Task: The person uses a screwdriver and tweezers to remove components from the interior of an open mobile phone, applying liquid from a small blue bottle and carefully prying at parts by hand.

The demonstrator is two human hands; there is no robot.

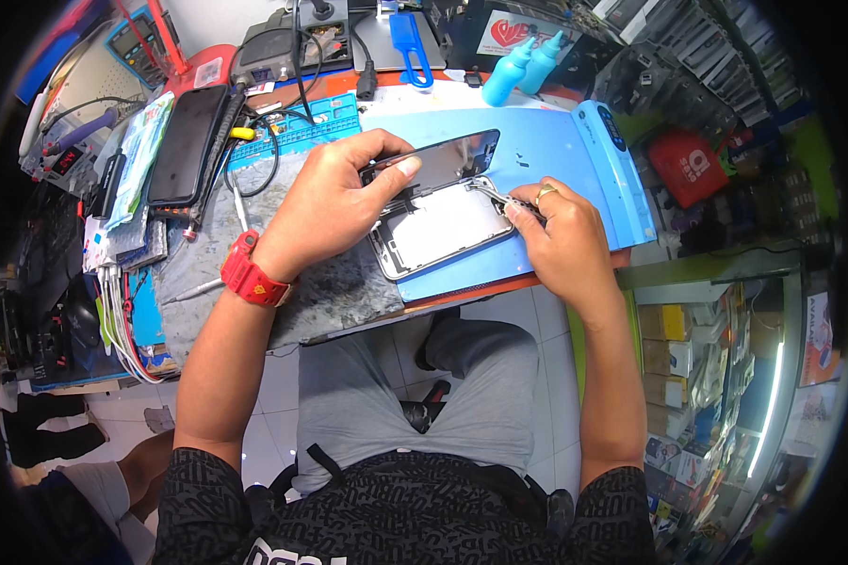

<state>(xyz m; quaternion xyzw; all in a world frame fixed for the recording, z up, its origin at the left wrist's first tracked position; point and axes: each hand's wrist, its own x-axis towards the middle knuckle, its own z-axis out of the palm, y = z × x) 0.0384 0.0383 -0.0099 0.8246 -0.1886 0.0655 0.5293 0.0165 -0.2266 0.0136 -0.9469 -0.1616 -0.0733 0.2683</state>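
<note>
An opened smartphone lies on a light blue mat (540, 141). Its frame (448, 226) shows a white inner surface and dark parts along the edges. My left hand (330, 198), with a red watch on the wrist, pinches the dark screen (457, 160) by its left end and keeps it tilted up along the frame's far side. My right hand (570, 235) grips metal tweezers (492, 190), their tips at the frame's far right corner beside the screen. What the tips touch is too small to make out.
A dark phone (187, 146) rests on a pile at the left. Two light blue bottles (509, 73) stand at the back, near a blue tool (408, 47). A screwdriver-like tool (240, 205) lies on the grey worn mat (316, 306). Cables hang at the table's left edge.
</note>
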